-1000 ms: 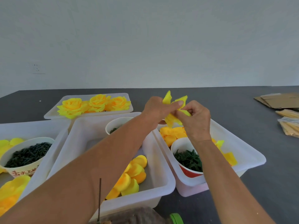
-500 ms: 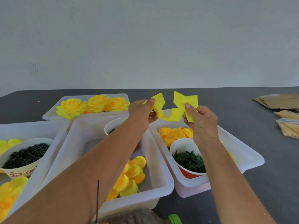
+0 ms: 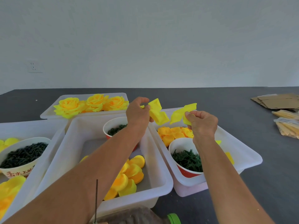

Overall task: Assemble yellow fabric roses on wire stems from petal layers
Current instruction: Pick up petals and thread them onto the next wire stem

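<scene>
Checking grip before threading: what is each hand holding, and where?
Left hand pinches one yellow petal layer at its left edge; right hand pinches another near its right lobe.

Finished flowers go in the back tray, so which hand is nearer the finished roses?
Left. The left hand is just right of the finished roses; the right hand is farther right.

We have one view only, from the head (worn, wide-angle). It faces forward and down over the table (image 3: 210, 97), close above both forearms.
</scene>
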